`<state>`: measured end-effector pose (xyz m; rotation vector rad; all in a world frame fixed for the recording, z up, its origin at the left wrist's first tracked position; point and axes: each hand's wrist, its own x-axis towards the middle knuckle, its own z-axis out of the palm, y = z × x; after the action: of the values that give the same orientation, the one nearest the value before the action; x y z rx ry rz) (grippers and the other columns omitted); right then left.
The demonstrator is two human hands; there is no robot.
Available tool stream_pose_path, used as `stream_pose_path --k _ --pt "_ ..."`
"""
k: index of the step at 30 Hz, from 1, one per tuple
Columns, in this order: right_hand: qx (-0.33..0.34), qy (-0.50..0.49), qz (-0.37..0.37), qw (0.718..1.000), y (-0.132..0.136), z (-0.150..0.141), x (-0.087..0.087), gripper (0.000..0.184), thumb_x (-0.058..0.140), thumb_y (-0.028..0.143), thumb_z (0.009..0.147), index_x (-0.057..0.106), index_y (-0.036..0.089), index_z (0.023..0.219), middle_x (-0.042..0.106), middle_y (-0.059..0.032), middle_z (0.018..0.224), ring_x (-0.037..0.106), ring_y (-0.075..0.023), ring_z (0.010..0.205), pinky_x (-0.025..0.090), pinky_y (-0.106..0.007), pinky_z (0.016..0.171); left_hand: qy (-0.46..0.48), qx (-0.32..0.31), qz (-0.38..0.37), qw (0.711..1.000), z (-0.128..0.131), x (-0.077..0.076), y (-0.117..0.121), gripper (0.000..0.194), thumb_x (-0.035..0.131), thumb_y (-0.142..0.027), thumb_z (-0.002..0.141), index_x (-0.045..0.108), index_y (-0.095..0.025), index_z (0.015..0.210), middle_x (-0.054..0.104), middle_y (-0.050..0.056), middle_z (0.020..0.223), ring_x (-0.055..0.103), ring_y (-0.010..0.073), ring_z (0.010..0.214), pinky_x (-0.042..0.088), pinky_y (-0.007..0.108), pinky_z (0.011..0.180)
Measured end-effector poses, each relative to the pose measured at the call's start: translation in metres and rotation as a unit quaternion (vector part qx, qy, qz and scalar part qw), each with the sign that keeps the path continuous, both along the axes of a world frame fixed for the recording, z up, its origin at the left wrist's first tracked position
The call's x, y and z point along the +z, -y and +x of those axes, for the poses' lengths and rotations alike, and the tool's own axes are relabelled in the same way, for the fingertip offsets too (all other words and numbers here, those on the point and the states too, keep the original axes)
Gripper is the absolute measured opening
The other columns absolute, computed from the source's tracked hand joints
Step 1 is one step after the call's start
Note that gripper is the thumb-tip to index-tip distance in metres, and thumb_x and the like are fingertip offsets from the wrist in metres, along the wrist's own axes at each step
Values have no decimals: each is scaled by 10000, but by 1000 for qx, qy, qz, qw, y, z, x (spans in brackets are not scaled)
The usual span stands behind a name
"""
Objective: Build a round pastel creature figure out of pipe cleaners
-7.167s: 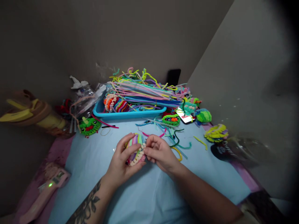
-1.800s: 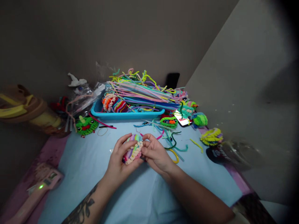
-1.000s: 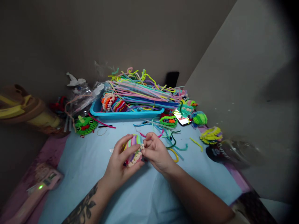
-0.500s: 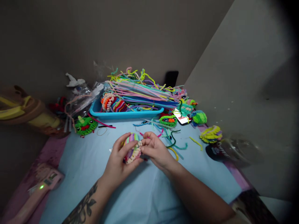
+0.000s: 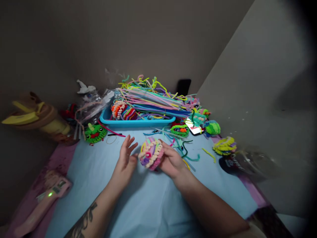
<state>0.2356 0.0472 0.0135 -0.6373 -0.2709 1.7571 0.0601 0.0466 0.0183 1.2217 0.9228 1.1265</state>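
Observation:
A round pipe-cleaner figure [image 5: 150, 154], striped in pastel colours with cream twisted rims and a pink and purple middle, is held up over the blue cloth. My right hand [image 5: 172, 160] grips it from its right side, the fingers partly hidden behind it. To its left is my left hand [image 5: 126, 157], fingers spread and apart from one another. A fingertip of that hand points at the figure's left edge; whether it touches I cannot tell. Just beyond lie loose teal and dark green pipe cleaners [image 5: 185, 150].
A blue tray [image 5: 138, 124] heaped with pipe cleaners stands against the wall. A green figure [image 5: 95, 133] sits left, a yellow one [image 5: 225, 146] right. Around them are a lit phone [image 5: 194, 127], a clear dark-lidded cup [image 5: 247, 162], a tumbler [image 5: 47, 120] and a pink handheld device [image 5: 47, 205].
My left hand has let go of the figure and drawn back left, its fingers spreading. The figure is now in my right hand, turned so its pink and purple middle shows.

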Motion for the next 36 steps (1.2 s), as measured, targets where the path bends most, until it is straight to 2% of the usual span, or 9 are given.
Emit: stream_pose_path --k 3,7,11,16,20,23,27,29,36 --pt "-32 -1 -5 999 -5 3 -5 205 628 142 717 601 212 909 706 -23 906 664 -164 902 525 -311 862 74 -3 -150 986 3 1 -3 692 540 -513 841 272 -261 1428 405 161 1422 538 261 1170 474 377 903" --pt "-65 5 -13 998 -8 3 -4 172 562 149 758 631 214 903 720 -19 875 667 -163 929 514 -329 920 192 -72 -293 934 6 10 -3 602 593 -288 858 340 -193 1396 633 155 1152 668 209 926 537 339 807" --pt "-76 -1 -27 997 -7 -3 -3 177 556 88 767 641 210 862 716 2 806 679 -125 821 564 -233 787 296 -74 -321 897 6 16 -6 547 572 -93 832 425 -221 1342 645 116 1168 690 188 897 571 294 762" --pt "-47 -30 -52 997 -3 -16 -5 196 604 49 745 625 198 870 670 33 705 616 -75 572 536 -144 541 380 3 -317 869 3 20 -13 339 440 -31 880 546 -154 1178 681 93 1095 699 155 876 594 245 737" --pt "-50 86 1 995 5 -21 -6 143 655 166 768 572 221 871 615 37 755 586 -75 610 511 -169 557 413 74 -320 850 1 22 -20 338 333 -14 921 540 -128 1163 718 66 908 707 104 692 591 164 622" --pt "-141 328 124 926 10 -19 -7 162 648 244 796 556 252 929 577 -1 971 586 -115 780 518 -243 664 413 114 -323 844 -2 22 -23 348 320 -25 934 519 -136 1196 716 53 875 704 101 652 588 151 573" --pt "-201 595 299 719 14 -15 -7 201 644 188 791 595 264 970 471 -50 1162 486 -212 1127 417 -420 970 397 122 -334 846 -2 24 -21 312 326 -35 938 531 -127 1153 708 52 863 701 101 644 589 149 563" --pt "-193 644 327 664 14 -15 -5 195 620 170 808 602 260 980 456 -61 1174 465 -226 1163 379 -453 1011 394 116 -333 849 0 26 -19 296 322 -33 938 540 -122 1118 706 57 880 701 97 665 590 148 594" --pt "-222 640 312 666 11 -19 -5 179 610 160 814 568 242 967 475 -71 1136 508 -224 1101 459 -431 924 389 77 -343 851 3 27 -14 271 337 -20 921 554 -116 1053 697 70 900 705 122 718 596 172 602"
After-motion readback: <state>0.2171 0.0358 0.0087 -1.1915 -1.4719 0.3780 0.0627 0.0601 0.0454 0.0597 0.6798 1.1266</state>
